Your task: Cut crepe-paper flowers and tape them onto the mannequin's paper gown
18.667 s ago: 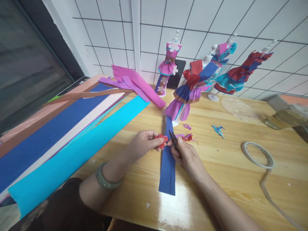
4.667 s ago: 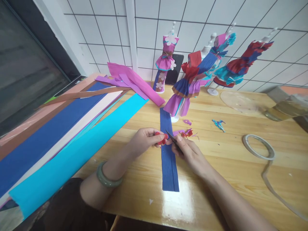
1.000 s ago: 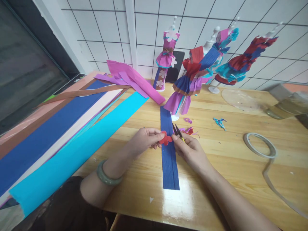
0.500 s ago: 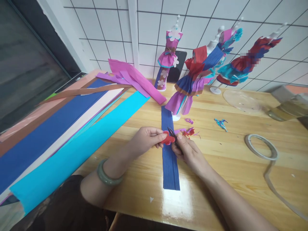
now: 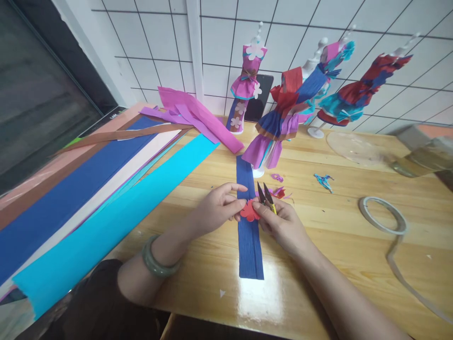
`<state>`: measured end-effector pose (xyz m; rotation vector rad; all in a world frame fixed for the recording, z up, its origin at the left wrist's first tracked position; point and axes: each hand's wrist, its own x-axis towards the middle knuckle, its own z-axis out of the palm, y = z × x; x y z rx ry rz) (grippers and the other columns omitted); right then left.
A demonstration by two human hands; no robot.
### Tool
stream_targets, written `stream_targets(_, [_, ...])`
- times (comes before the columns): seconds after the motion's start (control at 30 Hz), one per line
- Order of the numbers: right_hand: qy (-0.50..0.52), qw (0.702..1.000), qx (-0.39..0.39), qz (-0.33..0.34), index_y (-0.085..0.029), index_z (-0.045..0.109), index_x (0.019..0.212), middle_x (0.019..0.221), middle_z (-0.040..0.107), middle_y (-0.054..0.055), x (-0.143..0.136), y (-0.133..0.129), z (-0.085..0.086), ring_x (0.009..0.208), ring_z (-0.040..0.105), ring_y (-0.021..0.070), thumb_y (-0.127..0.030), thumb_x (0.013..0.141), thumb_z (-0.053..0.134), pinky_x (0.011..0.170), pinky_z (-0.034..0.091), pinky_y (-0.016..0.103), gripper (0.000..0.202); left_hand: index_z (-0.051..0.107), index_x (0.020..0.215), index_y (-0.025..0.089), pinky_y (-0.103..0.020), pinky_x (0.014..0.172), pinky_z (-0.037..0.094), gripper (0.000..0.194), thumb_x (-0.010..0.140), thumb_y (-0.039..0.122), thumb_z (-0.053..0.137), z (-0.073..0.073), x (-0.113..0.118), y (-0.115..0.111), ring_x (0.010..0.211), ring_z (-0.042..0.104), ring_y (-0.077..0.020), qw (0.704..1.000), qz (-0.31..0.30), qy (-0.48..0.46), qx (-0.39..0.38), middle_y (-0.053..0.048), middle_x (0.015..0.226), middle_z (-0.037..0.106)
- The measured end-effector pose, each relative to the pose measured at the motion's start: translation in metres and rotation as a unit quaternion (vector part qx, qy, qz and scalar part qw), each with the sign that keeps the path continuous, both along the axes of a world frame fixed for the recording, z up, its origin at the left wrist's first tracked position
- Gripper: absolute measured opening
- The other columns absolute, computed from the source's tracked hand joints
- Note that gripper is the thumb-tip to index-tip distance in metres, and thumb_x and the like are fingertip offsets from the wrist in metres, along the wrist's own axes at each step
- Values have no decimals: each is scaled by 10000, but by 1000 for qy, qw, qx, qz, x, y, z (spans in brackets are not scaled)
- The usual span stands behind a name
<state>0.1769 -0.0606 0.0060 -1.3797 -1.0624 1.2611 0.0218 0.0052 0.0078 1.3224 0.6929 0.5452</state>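
My left hand [image 5: 219, 208] pinches the left edge of a red paper flower [image 5: 249, 211] between thumb and fingers. The flower is flat, with rounded petals. My right hand [image 5: 281, 217] grips the flower's right edge with its thumb while keeping small thread snips [image 5: 267, 196] in the fingers. Their dark blades point up, spread apart, and a yellow part shows below. Beneath both hands lies a strip of dark blue crepe paper [image 5: 250, 252]. Red and purple paper scraps [image 5: 280, 192] lie just behind my right hand.
Dress forms in crepe-paper dresses [image 5: 283, 113] stand along the tiled wall, with a phone [image 5: 259, 97] among them. Long coloured paper sheets [image 5: 116, 198] cover the left side. A roll of tape [image 5: 383, 215] lies on the right with its end pulled out. Blue scraps [image 5: 323, 182] lie nearby.
The snips' blades have gone from the flower's edge to upright and apart from it. My right thumb now holds the flower, which has opened out flat and faces me.
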Motion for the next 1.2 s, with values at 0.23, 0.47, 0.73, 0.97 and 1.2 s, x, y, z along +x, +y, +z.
stream_targets(0.23, [21,999,15,-37,-151,563,795,491,397,-60,0,0,-6,390,248,41,-373,761,584,362,156,194,226,588,871,129,-215,529,391,309,757,411,535,-4,3,1,553,521,-90,999,-37,17,-20,-38,663,612])
stream_targets(0.47, [39,999,9,-28,-161,517,684,441,309,-83,-1,1,-2,374,213,42,-377,771,570,359,140,197,240,609,753,125,-218,550,389,200,738,315,548,-5,3,0,554,514,-81,998,-46,29,-10,-57,721,655])
stream_targets(0.73, [-35,999,0,12,-163,560,791,471,387,-75,4,0,-2,371,240,43,-334,745,590,371,162,204,180,585,718,139,-205,534,373,117,714,245,534,4,0,2,566,527,-83,995,-73,68,-14,-34,698,646])
stream_targets(0.97, [-55,998,5,4,-167,562,777,438,353,-90,3,0,0,368,255,45,-331,746,581,387,177,207,168,584,730,143,-192,517,359,137,737,273,539,3,1,3,570,505,-73,997,-54,46,10,-1,659,588])
stream_targets(1.2, [-12,1000,-5,-4,-164,548,748,436,331,-89,2,0,-1,368,247,49,-397,741,590,369,168,202,236,586,702,137,-201,529,362,187,734,320,561,-1,1,3,565,501,-74,999,-33,39,3,-10,653,585])
